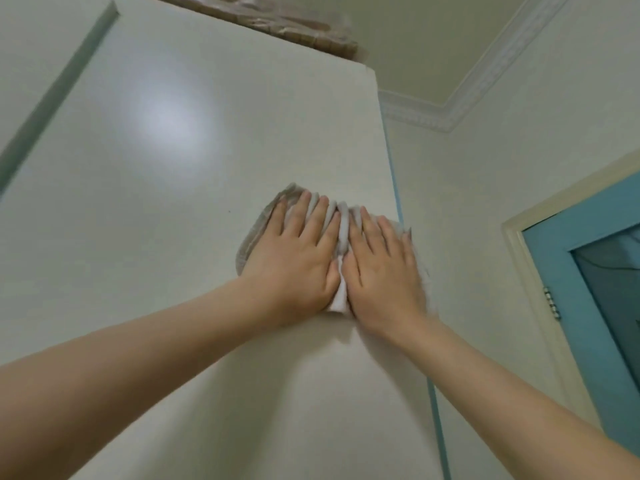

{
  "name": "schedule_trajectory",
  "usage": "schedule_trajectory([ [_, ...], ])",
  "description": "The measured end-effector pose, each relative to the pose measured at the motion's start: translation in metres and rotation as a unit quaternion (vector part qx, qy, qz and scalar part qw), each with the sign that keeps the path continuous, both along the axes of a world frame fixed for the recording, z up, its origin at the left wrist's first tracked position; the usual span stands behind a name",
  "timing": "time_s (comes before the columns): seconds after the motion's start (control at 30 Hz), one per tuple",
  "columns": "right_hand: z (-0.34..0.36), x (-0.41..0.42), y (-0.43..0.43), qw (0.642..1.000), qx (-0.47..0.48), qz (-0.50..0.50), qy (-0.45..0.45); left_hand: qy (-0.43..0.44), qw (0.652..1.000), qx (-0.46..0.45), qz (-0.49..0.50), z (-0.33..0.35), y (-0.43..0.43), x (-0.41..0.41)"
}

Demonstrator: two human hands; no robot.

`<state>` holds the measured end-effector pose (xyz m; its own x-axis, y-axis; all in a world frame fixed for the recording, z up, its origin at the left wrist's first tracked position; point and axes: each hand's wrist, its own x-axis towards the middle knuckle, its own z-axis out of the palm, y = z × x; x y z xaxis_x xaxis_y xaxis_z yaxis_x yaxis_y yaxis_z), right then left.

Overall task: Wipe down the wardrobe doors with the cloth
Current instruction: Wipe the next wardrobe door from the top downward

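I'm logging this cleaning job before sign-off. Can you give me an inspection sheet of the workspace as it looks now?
Surface: pale glossy wardrobe door, light glare on it, one small dark speck left of the cloth.
Job's things: grey-white cloth bunched flat against the door near its right edge.
Clutter: wrapped bundle on top of the wardrobe.
Hands: left hand and right hand side by side, palms pressing the cloth.
Cables: nothing seen.
Surroundings: ceiling moulding; blue door frame with a hinge, at right.
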<state>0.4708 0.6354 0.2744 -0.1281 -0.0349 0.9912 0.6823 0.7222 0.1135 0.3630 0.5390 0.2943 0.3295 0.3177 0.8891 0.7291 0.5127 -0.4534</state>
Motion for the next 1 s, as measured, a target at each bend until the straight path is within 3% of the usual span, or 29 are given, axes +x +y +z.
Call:
schedule_trajectory([
  [0.23,-0.003,0.001,-0.003,0.998,0.015,0.004,-0.055,0.006,0.999,-0.027,0.035,-0.015,-0.018,-0.008],
  [0.4,0.058,-0.022,-0.018,0.999,-0.042,0.021,0.002,-0.066,0.997,0.027,-0.005,0.048,-0.038,-0.033],
  [0.67,0.134,-0.094,-0.095,0.996,-0.086,0.033,0.015,-0.116,0.989,0.077,0.048,0.134,-0.103,-0.102],
  [1.0,0.135,-0.142,-0.136,1.000,0.008,0.027,-0.001,-0.134,0.983,0.113,0.057,0.121,-0.151,-0.148],
])
